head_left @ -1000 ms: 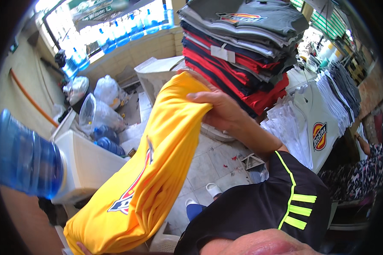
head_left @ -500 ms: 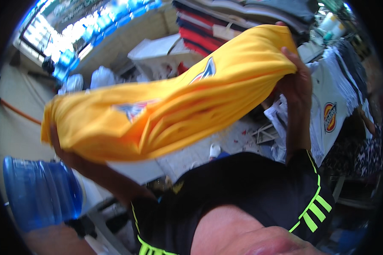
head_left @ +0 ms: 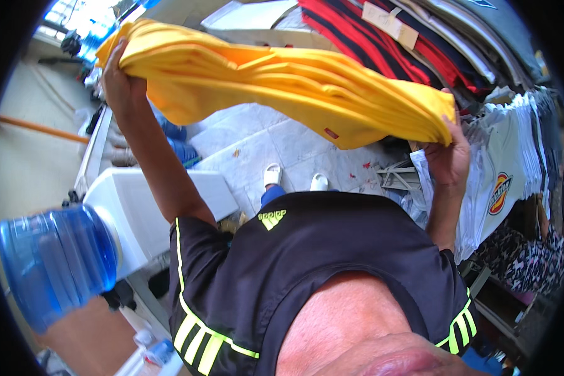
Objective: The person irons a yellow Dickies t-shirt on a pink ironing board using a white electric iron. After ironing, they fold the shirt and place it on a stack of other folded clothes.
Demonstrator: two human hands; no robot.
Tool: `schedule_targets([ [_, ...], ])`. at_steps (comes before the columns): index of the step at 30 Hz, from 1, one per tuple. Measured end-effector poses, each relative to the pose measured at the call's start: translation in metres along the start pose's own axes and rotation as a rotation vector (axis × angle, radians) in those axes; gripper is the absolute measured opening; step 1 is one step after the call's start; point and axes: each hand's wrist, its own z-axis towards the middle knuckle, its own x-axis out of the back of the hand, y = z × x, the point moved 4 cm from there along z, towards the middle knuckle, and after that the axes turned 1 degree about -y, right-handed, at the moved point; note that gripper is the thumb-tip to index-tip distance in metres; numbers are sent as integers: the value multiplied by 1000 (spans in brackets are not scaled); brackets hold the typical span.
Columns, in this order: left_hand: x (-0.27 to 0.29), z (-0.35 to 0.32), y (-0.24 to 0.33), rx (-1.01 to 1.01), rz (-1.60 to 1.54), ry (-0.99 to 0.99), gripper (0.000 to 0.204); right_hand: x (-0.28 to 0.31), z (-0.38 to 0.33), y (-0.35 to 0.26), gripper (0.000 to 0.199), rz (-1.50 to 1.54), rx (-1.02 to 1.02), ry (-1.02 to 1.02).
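A bundle of yellow cloth point(head_left: 263, 75) is stretched between my raised hands, sagging in long layered folds. My left hand point(head_left: 123, 86) grips its left end, the thumb in front and the other fingers hidden behind the fabric. Its right end is held by my right hand point(head_left: 451, 154), whose fingers are partly covered by the cloth. A small red mark point(head_left: 331, 133) shows near the bundle's lower edge. Whether it is one garment or several pieces I cannot tell.
Red, black and white folded fabric point(head_left: 382, 47) is stacked at the back right. White printed cloths point(head_left: 482, 182) hang on the right, near a person in patterned clothing point(head_left: 532, 254). On the left, a blue water bottle point(head_left: 59, 260) sits against a white dispenser point(head_left: 150, 213). Pale tiles point(head_left: 244, 135) cover the floor.
The yellow bundle has turned: its left end has risen and its right end has dropped, with my hands moving along. The printed emblems on it no longer show.
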Motion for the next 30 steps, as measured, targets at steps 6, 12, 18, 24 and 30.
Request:
schedule_targets([
  [6, -8, 48, -26, 95, -42, -140, 36, -22, 0, 31, 57, 47, 22, 77],
  [12, -48, 112, -6, 54, 46, -352, 32, -59, -23, 58, 57, 114, 27, -5],
  [18, -133, 165, 39, 168, 85, -445, 36, -97, -39, 81, 66, 64, 22, -190],
  [24, -248, 129, 145, -169, 389, -713, 30, -173, -28, 82, 82, -128, -81, -894],
  [30, -290, 59, 207, -469, 600, -853, 27, -274, 81, 3, 56, -998, 1640, -387],
])
